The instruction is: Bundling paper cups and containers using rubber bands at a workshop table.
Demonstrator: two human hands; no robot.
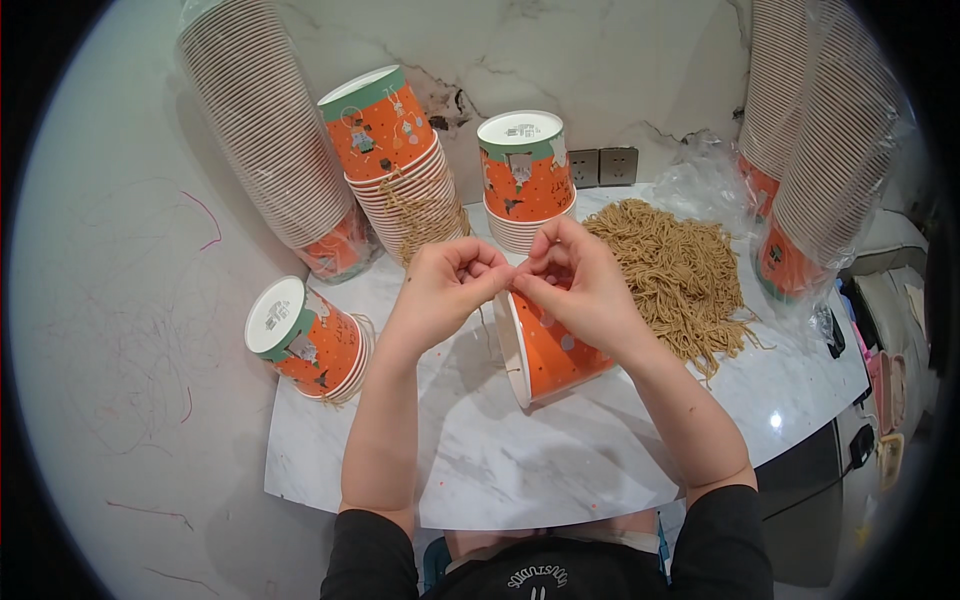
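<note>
An orange paper cup (565,360) lies on its side on the marble-patterned table, its white rim facing left. Above that rim, the fingertips of my left hand (450,295) and my right hand (578,285) meet in a pinch. Thin brown string (484,325) hangs below my left fingers, and both pinches appear to be on it; the exact grip is too small to make out. My right hand is over the cup's side, close to the rim. A loose heap of brown strings (680,280) sits to the right of my right hand.
Upside-down cup stacks stand at the left (310,340), back left (385,130) and back middle (525,170); strings drape over the first two. Tall wrapped cup stacks lean at the far left (265,120) and right (830,150). Wall sockets (603,167) are behind.
</note>
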